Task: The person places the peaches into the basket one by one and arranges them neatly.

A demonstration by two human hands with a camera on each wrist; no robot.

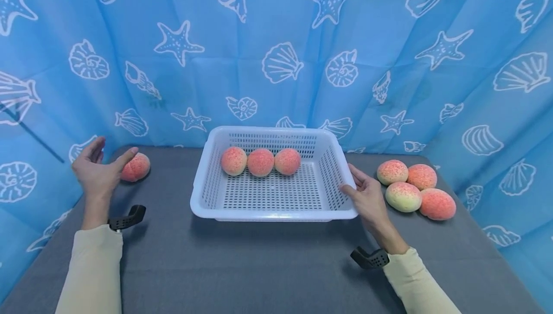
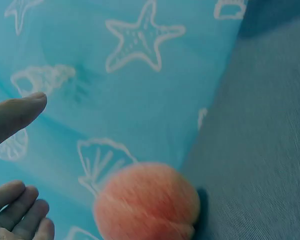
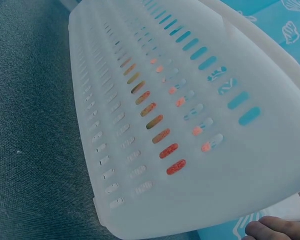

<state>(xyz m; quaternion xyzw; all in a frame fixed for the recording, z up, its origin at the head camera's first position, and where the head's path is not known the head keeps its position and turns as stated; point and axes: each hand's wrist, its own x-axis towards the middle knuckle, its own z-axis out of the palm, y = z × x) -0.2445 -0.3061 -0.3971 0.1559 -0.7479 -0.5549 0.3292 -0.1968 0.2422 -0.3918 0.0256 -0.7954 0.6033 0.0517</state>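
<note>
Cream sleeves at the bottom corners of the head view, each wrist with a black strap mount. Left hand raised at mid-left of the frame, fingers spread and loosely straight, thumb out, holding nothing; thumb tip sits just beside the lone peach, contact not clear. Left wrist view: same peach low centre, on the grey table by the curtain, thumb and fingertips at the left edge, apart from it, palm empty. Right hand right of centre, fingers mostly straight, resting against the right rim of the basket; whether the thumb hooks the rim can't be told. Right wrist view: basket wall fills the frame, peach colour showing through the slots, one fingertip at the bottom right touching the rim. White slotted basket sits mid-frame on the grey table, three peaches in a row along its far wall, touching one another. Four more peaches clustered on the table at right of frame, just beyond the right hand, not touched. Blue curtain with white shell and starfish prints fills the top half and both sides.
</note>
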